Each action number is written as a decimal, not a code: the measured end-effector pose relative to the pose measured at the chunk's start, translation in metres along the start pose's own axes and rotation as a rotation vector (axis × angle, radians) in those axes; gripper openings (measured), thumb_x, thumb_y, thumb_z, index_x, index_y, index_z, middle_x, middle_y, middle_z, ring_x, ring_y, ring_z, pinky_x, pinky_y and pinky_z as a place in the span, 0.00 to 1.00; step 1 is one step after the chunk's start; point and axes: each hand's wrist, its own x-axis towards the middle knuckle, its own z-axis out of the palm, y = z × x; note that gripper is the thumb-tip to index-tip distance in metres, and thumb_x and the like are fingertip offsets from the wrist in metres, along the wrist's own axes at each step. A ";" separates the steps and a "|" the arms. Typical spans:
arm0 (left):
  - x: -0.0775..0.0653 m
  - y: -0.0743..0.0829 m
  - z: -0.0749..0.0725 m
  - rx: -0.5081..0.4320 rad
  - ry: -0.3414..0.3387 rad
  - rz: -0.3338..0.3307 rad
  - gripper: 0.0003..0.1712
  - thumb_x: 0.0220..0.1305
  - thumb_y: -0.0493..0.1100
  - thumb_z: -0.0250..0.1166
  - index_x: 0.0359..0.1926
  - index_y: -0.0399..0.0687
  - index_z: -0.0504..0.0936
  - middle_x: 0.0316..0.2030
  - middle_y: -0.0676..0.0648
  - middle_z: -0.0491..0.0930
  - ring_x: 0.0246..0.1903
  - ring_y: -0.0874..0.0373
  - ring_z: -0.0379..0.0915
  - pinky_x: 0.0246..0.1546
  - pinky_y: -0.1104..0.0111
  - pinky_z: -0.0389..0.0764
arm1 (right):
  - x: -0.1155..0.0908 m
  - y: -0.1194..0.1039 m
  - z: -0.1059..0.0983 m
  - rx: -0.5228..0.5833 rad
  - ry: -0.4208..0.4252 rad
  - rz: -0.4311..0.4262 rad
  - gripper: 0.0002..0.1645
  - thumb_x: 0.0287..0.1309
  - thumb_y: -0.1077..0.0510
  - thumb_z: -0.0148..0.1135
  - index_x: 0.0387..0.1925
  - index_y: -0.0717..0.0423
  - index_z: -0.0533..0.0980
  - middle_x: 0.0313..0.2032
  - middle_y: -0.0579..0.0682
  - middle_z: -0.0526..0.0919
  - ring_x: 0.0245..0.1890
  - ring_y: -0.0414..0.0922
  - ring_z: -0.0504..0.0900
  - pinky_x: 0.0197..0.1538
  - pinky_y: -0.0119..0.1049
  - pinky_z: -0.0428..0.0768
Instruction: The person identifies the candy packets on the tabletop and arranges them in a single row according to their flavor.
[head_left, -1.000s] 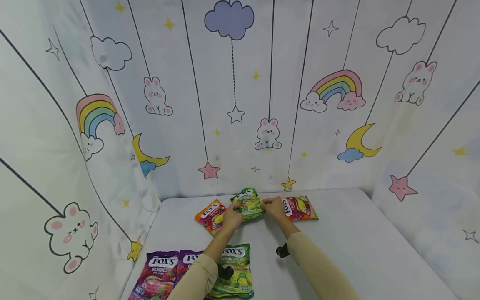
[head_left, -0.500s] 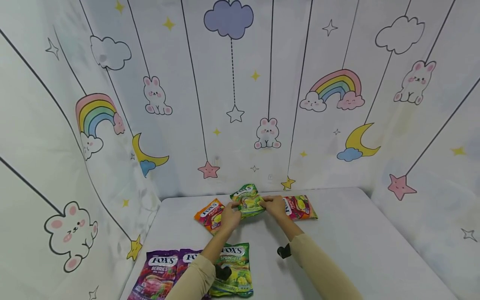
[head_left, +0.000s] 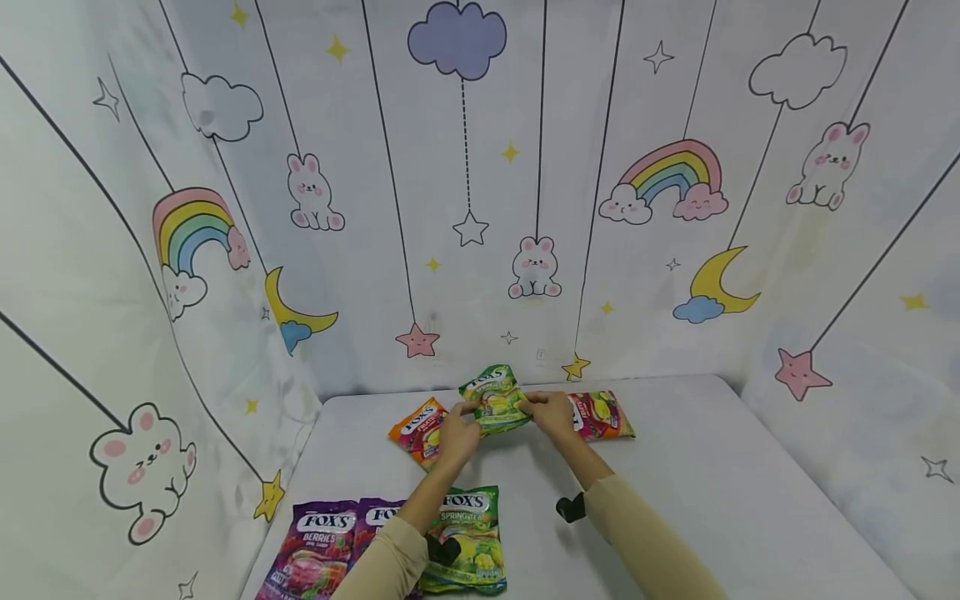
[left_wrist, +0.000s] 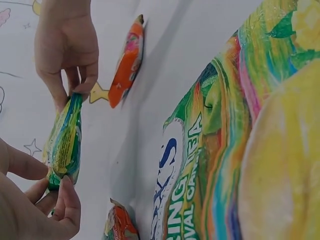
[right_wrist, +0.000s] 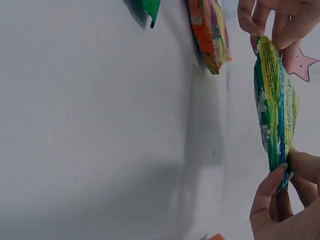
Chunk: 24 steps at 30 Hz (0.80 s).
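Observation:
Both hands pinch a small green FOX'S candy bag (head_left: 497, 403) by its opposite sides, raised over the far part of the table. My left hand (head_left: 459, 435) grips one lower corner; in the left wrist view its thumb and fingers (left_wrist: 69, 205) squeeze the end of the bag. On the other side, my right hand (head_left: 550, 413) pinches the edge, as the right wrist view also shows. That view has the bag (right_wrist: 274, 100) edge-on, well apart from the tabletop. Orange FOX'S bags lie by either hand: one (head_left: 418, 427) at left, another (head_left: 602, 415) at right, partly hidden.
Nearer on the white table (head_left: 690, 483) lie a purple FOX'S Berries bag (head_left: 318, 537), a second purple bag (head_left: 369, 525) and a green Spring Tea bag (head_left: 480, 537), partly covered by the left forearm. A patterned white curtain (head_left: 637, 100) stands behind the table's back edge.
The held green bag has risen slightly, and both hands have shifted a little with it. The bags on the table have stayed in place.

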 end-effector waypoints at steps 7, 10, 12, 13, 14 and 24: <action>-0.005 0.003 -0.003 -0.005 0.018 0.002 0.30 0.58 0.31 0.61 0.64 0.46 0.80 0.63 0.42 0.79 0.59 0.42 0.74 0.52 0.53 0.78 | -0.008 -0.008 -0.004 0.032 -0.005 0.008 0.14 0.59 0.56 0.77 0.45 0.58 0.89 0.43 0.55 0.90 0.36 0.43 0.86 0.38 0.34 0.86; -0.006 0.003 -0.006 -0.002 0.016 0.009 0.30 0.58 0.32 0.61 0.64 0.47 0.80 0.63 0.43 0.79 0.51 0.48 0.76 0.45 0.59 0.79 | -0.013 -0.013 -0.007 0.055 -0.016 0.029 0.15 0.59 0.55 0.77 0.46 0.57 0.89 0.47 0.56 0.88 0.38 0.45 0.86 0.39 0.34 0.86; -0.008 0.004 -0.008 0.001 0.014 0.012 0.30 0.58 0.33 0.61 0.64 0.48 0.81 0.63 0.44 0.79 0.45 0.52 0.76 0.40 0.62 0.78 | -0.017 -0.015 -0.008 0.064 -0.021 0.042 0.15 0.60 0.55 0.77 0.46 0.57 0.89 0.50 0.58 0.85 0.40 0.46 0.85 0.40 0.34 0.85; -0.009 0.004 -0.009 0.004 0.011 0.015 0.30 0.58 0.33 0.61 0.64 0.48 0.81 0.63 0.44 0.80 0.41 0.53 0.76 0.37 0.63 0.77 | -0.018 -0.016 -0.008 0.070 -0.021 0.047 0.15 0.60 0.55 0.77 0.47 0.57 0.89 0.52 0.59 0.83 0.41 0.46 0.84 0.40 0.34 0.85; -0.010 0.004 -0.010 0.005 0.008 0.019 0.30 0.59 0.33 0.61 0.64 0.48 0.81 0.62 0.44 0.80 0.38 0.53 0.76 0.35 0.64 0.76 | -0.019 -0.016 -0.009 0.074 -0.020 0.049 0.15 0.60 0.55 0.77 0.46 0.56 0.89 0.54 0.59 0.82 0.41 0.46 0.84 0.41 0.35 0.85; -0.017 0.004 -0.018 0.010 -0.013 0.084 0.28 0.62 0.33 0.60 0.63 0.48 0.81 0.58 0.45 0.82 0.24 0.57 0.71 0.25 0.67 0.73 | -0.030 -0.018 -0.011 0.126 -0.008 0.028 0.14 0.58 0.57 0.78 0.44 0.58 0.90 0.46 0.55 0.90 0.38 0.44 0.86 0.40 0.36 0.86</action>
